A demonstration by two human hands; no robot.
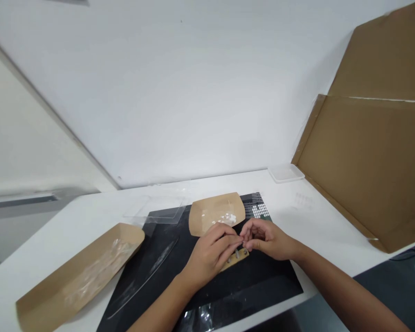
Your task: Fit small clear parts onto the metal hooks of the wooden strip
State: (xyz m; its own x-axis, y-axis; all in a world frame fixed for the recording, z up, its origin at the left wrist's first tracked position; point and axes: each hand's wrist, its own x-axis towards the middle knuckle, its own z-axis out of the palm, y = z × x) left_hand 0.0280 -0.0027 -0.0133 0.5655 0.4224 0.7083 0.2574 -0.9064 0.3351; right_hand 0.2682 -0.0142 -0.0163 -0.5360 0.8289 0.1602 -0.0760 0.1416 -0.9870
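Working both hands fingertip to fingertip above the black mat (263,281), right of its middle. Bending the left hand (209,253) over a tan strip (233,262) lying on the mat, hiding much of it. Facing it with the right hand (264,237) on the mat's right side, curling thumb and fingers near the strip's right end. Reading each grip as drawn nearly together, maybe pinching something tiny; not making out what, nor in which grip. Seeing a small grey peg (237,253) at the strip, plus a dark round fitting (245,252) at its right end, over the mat.

Judging the strip light and stiff, probably wood or board, not slippery-looking. Judging the peg light too, small enough for dropping or rolling across the mat. Recommending holding the strip by its long edges, clear of the peg, and the peg by fingertips near its upper end. Advising against hard squeezing; assuming delicate small parts.

Also noting a paper tray (202,213) with white bits (231,218) at the mat's far edge, white discs (260,211) at its far right corner. Seeing a long tray (38,306) with clear packets (103,265) along the mat's left edge. Spotting a shallow whitish container (286,173) on the counter (332,240) beyond the mat's far right corner, brown cardboard (366,170) right of the mat.
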